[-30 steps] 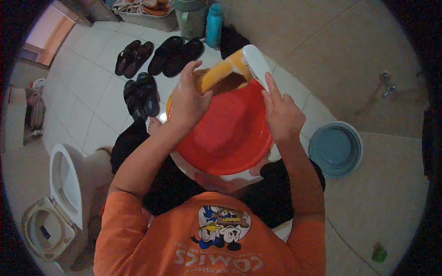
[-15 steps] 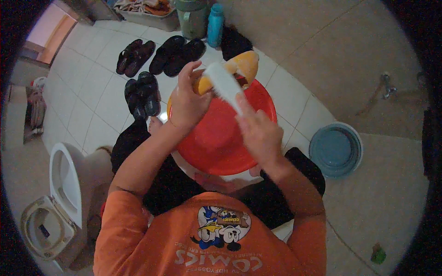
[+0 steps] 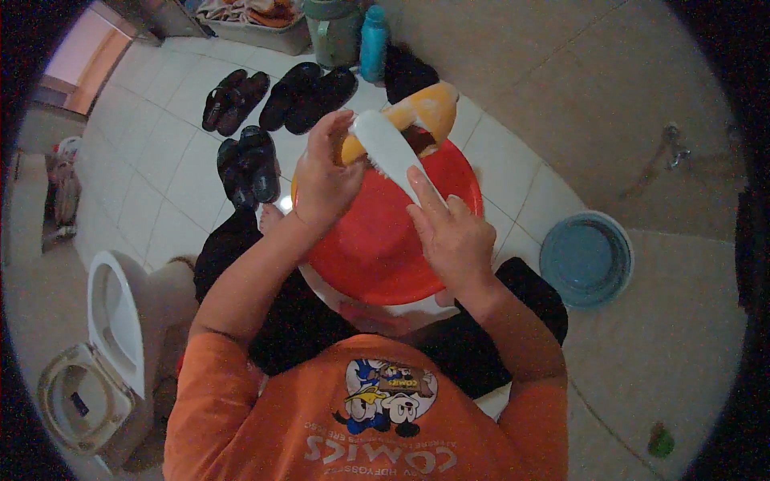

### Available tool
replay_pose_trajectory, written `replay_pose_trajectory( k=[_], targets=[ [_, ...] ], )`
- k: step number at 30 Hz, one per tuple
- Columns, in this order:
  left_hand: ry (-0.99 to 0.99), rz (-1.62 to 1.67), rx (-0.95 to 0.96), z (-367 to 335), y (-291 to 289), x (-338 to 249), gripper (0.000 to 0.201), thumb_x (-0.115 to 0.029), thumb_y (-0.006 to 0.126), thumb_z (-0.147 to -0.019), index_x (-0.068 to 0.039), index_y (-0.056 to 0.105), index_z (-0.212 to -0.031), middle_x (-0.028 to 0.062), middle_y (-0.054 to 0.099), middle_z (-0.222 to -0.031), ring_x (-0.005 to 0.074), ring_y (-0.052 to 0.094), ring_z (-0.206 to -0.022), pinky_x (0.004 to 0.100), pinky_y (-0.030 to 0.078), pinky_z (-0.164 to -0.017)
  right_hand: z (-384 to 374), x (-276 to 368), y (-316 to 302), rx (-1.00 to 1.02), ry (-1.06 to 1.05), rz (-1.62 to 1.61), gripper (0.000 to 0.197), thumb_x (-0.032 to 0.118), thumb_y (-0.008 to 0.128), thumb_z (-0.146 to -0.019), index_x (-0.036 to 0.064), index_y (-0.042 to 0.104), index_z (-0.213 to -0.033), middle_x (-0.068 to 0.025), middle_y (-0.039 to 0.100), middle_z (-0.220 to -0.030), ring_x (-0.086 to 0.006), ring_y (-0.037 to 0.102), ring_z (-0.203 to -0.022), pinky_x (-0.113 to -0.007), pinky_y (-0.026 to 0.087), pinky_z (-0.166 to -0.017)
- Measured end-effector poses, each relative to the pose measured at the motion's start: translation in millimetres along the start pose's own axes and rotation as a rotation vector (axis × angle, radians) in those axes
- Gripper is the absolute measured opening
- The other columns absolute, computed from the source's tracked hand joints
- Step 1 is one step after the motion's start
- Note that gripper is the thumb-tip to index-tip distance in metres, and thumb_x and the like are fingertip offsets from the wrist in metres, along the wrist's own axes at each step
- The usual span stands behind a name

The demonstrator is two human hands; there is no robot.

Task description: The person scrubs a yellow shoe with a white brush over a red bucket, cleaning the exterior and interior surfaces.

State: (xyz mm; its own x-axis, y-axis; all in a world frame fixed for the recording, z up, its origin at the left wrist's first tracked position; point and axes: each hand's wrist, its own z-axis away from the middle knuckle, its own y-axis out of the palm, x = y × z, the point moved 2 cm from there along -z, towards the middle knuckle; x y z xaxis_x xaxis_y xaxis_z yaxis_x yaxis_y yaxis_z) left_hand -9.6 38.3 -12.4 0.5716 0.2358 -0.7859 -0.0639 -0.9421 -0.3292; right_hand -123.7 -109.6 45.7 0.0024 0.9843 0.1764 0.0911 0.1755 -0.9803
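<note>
My left hand [image 3: 327, 176] grips the near left end of a yellow slipper [image 3: 437, 112], which has whitish suds on it and a dark opening. In my right hand [image 3: 455, 236] is a white scrub brush [image 3: 387, 146], held by its handle with one finger stretched along it. The brush head lies across the slipper close to my left fingers, bristles downward; whether they touch it is hard to see. Both are above the far part of a red basin [image 3: 377, 248] between my knees. A sliver of yellow shows at the basin's left rim.
Several black slippers [image 3: 249, 168] lie on the tiles to the far left. A blue bottle [image 3: 374, 44], a green jug [image 3: 330, 36] and a laundry basket [image 3: 261, 32] stand at the back. To the right are a grey-blue bucket [image 3: 585, 260] and a wall tap [image 3: 676, 148]; at left, a toilet [image 3: 120, 313].
The brush was blurred by motion and now shows sharply, at nearly the same place. The slipper's far end has shifted slightly to the right. Both hands keep their holds.
</note>
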Motion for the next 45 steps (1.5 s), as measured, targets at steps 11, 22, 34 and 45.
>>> replay_pose_trajectory(
  k=[11, 22, 34, 45],
  targets=[
    [-0.003, 0.221, 0.064, -4, -9, -10, 0.049, 0.018, 0.052, -0.067, 0.001, 0.048, -0.113, 0.0131, 0.056, -0.113, 0.0228, 0.053, -0.110, 0.0312, 0.041, -0.096, -9, -46, 0, -0.136, 0.150, 0.006, 0.043, 0.029, 0.053, -0.088, 0.0268, 0.044, -0.131, -0.0116, 0.060, -0.072, -0.0272, 0.060, -0.064, -0.037, 0.048, -0.056],
    [-0.489, 0.481, -0.075, -16, -31, -7, 0.039, -0.004, 0.062, -0.076, -0.001, 0.050, -0.112, 0.0080, 0.056, -0.106, 0.0171, 0.056, -0.095, 0.0276, 0.046, -0.083, -26, -99, -8, -0.370, 0.314, -0.277, 0.043, 0.035, 0.052, -0.088, 0.0245, 0.044, -0.130, -0.0185, 0.062, -0.076, -0.0353, 0.061, -0.064, -0.043, 0.049, -0.058],
    [-0.582, 0.501, 0.451, 8, 12, 2, 0.057, -0.024, 0.067, -0.079, -0.003, 0.038, -0.123, 0.0116, 0.049, -0.119, 0.0217, 0.050, -0.109, 0.0353, 0.042, -0.092, -17, -112, -18, -0.191, 0.587, -1.680, 0.035, 0.035, 0.063, -0.082, 0.0038, 0.058, -0.099, -0.0049, 0.060, -0.084, -0.0137, 0.056, -0.069, -0.028, 0.046, -0.064],
    [-0.385, 0.411, 0.252, -27, 38, -25, 0.056, -0.019, 0.060, -0.085, -0.006, 0.034, -0.133, 0.0077, 0.046, -0.127, 0.0191, 0.047, -0.115, 0.0312, 0.038, -0.097, -8, -80, -21, -0.233, 0.308, -1.377, 0.040, 0.032, 0.061, -0.085, 0.0021, 0.050, -0.109, -0.0016, 0.054, -0.090, -0.0100, 0.049, -0.079, -0.025, 0.041, -0.070]
  ],
)
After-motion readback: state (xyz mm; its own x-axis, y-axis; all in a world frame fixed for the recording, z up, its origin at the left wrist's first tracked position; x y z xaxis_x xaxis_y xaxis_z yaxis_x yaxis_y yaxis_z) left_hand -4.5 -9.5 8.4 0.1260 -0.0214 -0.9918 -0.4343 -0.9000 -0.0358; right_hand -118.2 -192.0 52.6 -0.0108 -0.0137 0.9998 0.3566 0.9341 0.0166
